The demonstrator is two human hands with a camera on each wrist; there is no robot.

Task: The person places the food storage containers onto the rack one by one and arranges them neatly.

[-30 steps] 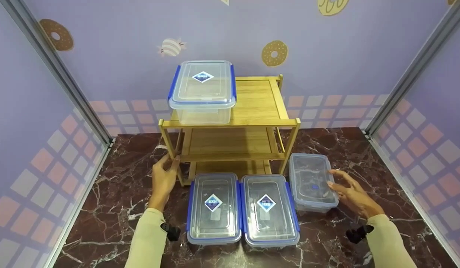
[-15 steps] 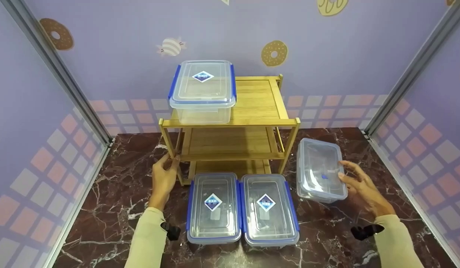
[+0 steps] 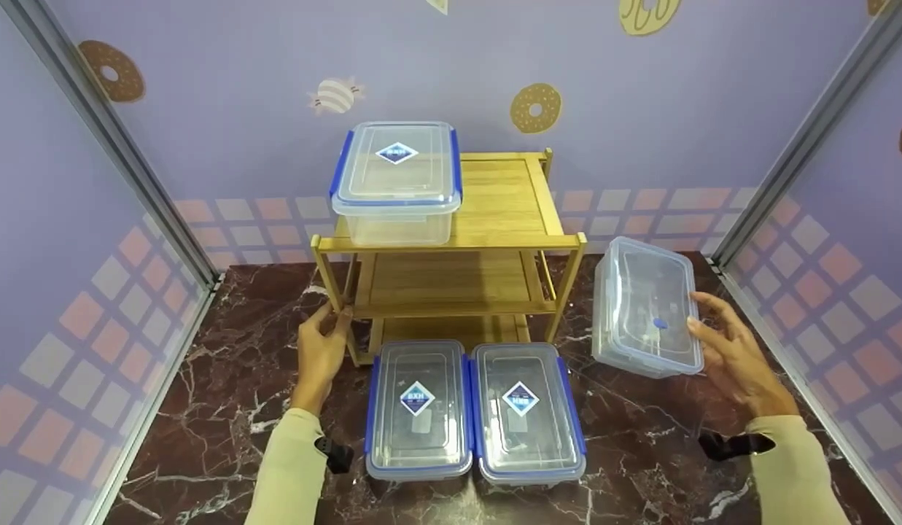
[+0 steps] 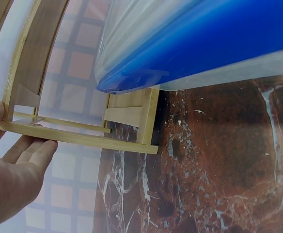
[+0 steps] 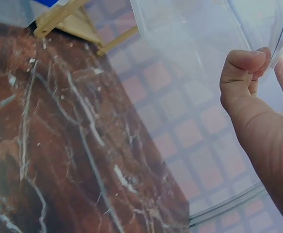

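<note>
My right hand [image 3: 735, 357] grips the right edge of a clear plastic food container [image 3: 649, 306] with a pale lid and a small blue spot. Raised off the marble surface, that container tilts slightly to the right of the wooden shelf. In the right wrist view my thumb [image 5: 248, 60] presses against its wall. My left hand [image 3: 323, 354] holds the front left post of the three-tier wooden shelf [image 3: 505, 189]; the left wrist view shows fingers [image 4: 32, 150] on one side of the post [image 4: 83, 140] and the thumb on the other.
A large blue-clipped container [image 3: 398, 182] sits on the top tier's left half. Two more blue-clipped containers, one left [image 3: 420, 437] and one right [image 3: 531, 437], lie side by side before the shelf on dark red marble [image 3: 224, 408]. Patterned walls [image 3: 640, 109] enclose the space.
My right hand has lifted the clear food container from beside the shelf's front right leg, moving it up and to the right. My left hand has stayed on the post.
</note>
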